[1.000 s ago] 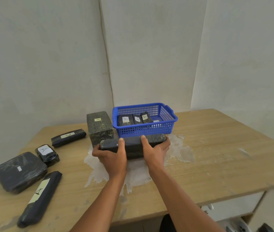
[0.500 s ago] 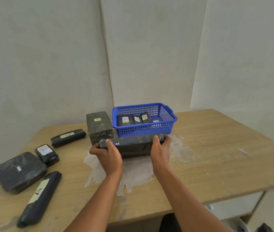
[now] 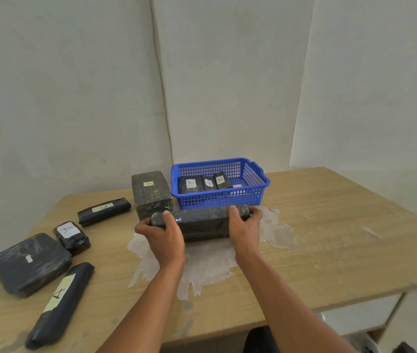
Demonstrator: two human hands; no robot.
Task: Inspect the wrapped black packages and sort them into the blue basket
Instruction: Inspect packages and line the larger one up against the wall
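Observation:
A long wrapped black package (image 3: pixel 202 221) lies crosswise just in front of the blue basket (image 3: pixel 258 186). My left hand (image 3: pixel 163 235) grips its left end and my right hand (image 3: pixel 245 229) grips its right end, thumbs over the top. Inside the basket stand three small black packages (image 3: pixel 203 184) with white labels. A tall black box-shaped package (image 3: pixel 151 194) with a yellow label stands left of the basket.
Several more black packages lie on the left of the wooden table (image 3: pixel 342 240): a slim one (image 3: pixel 104 210), a small labelled one (image 3: pixel 71 236), a wide flat one (image 3: pixel 28 263) and a long one (image 3: pixel 61 303). White peeled patches (image 3: pixel 202 266) spread under my hands.
Both hands slid outward to the ends of the long package and turned it, moving it slightly toward the basket. Nothing else on the table moved.

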